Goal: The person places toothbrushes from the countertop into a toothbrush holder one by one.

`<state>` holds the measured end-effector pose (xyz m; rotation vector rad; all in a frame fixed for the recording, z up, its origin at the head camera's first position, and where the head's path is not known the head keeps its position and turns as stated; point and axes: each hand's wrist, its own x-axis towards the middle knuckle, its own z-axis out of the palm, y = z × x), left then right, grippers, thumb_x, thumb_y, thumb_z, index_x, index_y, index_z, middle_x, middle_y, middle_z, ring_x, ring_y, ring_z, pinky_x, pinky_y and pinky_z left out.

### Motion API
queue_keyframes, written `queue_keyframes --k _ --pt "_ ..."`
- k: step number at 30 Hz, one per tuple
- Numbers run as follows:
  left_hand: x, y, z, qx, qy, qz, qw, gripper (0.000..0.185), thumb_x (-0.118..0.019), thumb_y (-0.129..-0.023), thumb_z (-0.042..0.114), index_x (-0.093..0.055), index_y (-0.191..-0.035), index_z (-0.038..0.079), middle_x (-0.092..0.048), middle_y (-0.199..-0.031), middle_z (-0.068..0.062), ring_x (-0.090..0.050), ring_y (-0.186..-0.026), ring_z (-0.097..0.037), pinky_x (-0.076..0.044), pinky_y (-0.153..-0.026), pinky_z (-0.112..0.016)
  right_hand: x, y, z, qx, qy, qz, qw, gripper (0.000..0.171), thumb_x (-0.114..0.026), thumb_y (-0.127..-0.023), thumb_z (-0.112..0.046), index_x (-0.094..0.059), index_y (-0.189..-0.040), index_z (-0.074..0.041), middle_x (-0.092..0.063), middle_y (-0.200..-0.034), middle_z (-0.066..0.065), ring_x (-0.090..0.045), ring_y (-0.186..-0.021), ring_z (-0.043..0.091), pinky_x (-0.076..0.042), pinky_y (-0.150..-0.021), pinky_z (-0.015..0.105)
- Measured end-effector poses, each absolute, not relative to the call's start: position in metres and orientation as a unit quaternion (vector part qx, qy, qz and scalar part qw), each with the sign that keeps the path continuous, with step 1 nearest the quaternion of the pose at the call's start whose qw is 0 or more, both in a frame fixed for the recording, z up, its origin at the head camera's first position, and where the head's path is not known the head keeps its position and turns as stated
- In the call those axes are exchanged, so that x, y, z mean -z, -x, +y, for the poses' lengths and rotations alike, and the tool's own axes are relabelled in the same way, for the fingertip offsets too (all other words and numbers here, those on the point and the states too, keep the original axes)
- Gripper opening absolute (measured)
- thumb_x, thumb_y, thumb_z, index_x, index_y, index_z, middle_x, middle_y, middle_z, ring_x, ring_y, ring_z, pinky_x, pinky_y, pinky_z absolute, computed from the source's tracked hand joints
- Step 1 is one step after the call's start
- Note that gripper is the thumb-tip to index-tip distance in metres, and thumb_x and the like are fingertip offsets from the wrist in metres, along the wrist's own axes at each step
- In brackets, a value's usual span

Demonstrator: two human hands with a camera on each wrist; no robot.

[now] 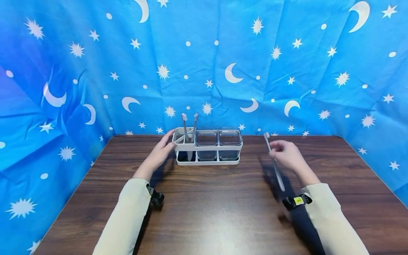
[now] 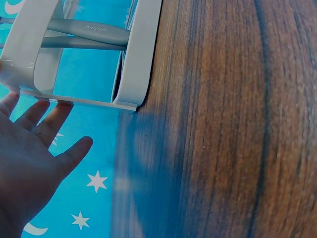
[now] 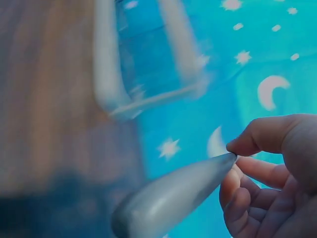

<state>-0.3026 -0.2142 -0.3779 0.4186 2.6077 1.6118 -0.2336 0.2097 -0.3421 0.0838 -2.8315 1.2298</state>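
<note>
A white holder (image 1: 208, 147) with three compartments stands at the back of the wooden table (image 1: 210, 205). Two grey toothbrushes (image 1: 189, 136) stand in its left compartment, and their handles (image 2: 94, 35) show in the left wrist view. My left hand (image 1: 160, 150) lies with straight fingers against the holder's left end (image 2: 29, 54). My right hand (image 1: 285, 152) pinches a third grey toothbrush (image 1: 274, 161) to the right of the holder, head up, above the table. In the right wrist view thumb and fingers (image 3: 267, 163) pinch the toothbrush handle (image 3: 173, 196).
Two clear square cups (image 1: 218, 143) fill the holder's middle and right compartments. A blue cloth with moons and stars (image 1: 223, 63) walls in the table on three sides. Both wrists wear black straps (image 1: 296, 201).
</note>
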Motion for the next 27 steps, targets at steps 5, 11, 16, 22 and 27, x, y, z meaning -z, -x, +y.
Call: queue_keyframes --k 5,11,16,22,27 --pt "0.363 0.291 -0.209 -0.523 -0.129 0.842 0.033 0.058 -0.04 -0.101 0.017 -0.019 -0.154 0.007 -0.018 -0.157 -0.022 -0.018 -0.144 -0.04 -0.018 -0.114 -0.058 0.296 0.246 0.183 -0.425 -0.044 -0.902 0.066 0.042 -0.056 -0.088 -0.009 -0.055 -0.127 0.004 -0.065 -0.099 0.019 -0.062 -0.077 0.022 -0.051 -0.064 0.025" --pt "0.35 0.277 -0.204 -0.518 -0.132 0.844 0.03 0.057 -0.039 -0.101 0.014 -0.019 -0.153 0.004 -0.02 -0.156 -0.025 -0.021 -0.142 -0.041 -0.02 -0.114 -0.056 0.257 0.259 0.141 -0.451 -0.072 -0.883 0.107 0.039 -0.058 -0.092 -0.014 -0.054 -0.129 -0.004 -0.065 -0.104 0.016 -0.063 -0.083 0.025 -0.051 -0.065 0.026" --pt "0.36 0.287 -0.207 -0.52 -0.135 0.843 0.025 0.057 -0.039 -0.101 0.015 -0.019 -0.154 0.006 -0.019 -0.156 -0.025 -0.02 -0.142 -0.043 -0.019 -0.113 -0.059 0.241 0.267 0.104 -0.496 -0.097 -0.853 0.13 0.037 -0.06 -0.092 -0.014 -0.055 -0.128 -0.006 -0.066 -0.105 0.015 -0.065 -0.086 0.025 -0.053 -0.067 0.027" --pt "0.376 0.299 -0.212 -0.524 -0.129 0.841 0.023 0.057 -0.04 -0.102 0.019 -0.019 -0.155 0.012 -0.021 -0.157 -0.02 -0.022 -0.143 -0.039 -0.019 -0.114 -0.056 0.235 0.269 0.061 -0.537 -0.134 -0.819 0.152 0.034 -0.062 -0.09 -0.013 -0.055 -0.122 -0.006 -0.067 -0.105 0.014 -0.065 -0.087 0.027 -0.054 -0.072 0.035" --pt "0.36 0.286 -0.207 -0.532 -0.135 0.835 0.022 0.057 -0.04 -0.1 0.013 -0.021 -0.153 0.004 -0.025 -0.154 -0.026 -0.026 -0.14 -0.042 -0.022 -0.113 -0.056 0.239 0.271 0.033 -0.545 -0.155 -0.807 0.169 0.029 -0.064 -0.091 -0.017 -0.056 -0.118 -0.009 -0.068 -0.104 0.009 -0.065 -0.087 0.024 -0.054 -0.074 0.038"
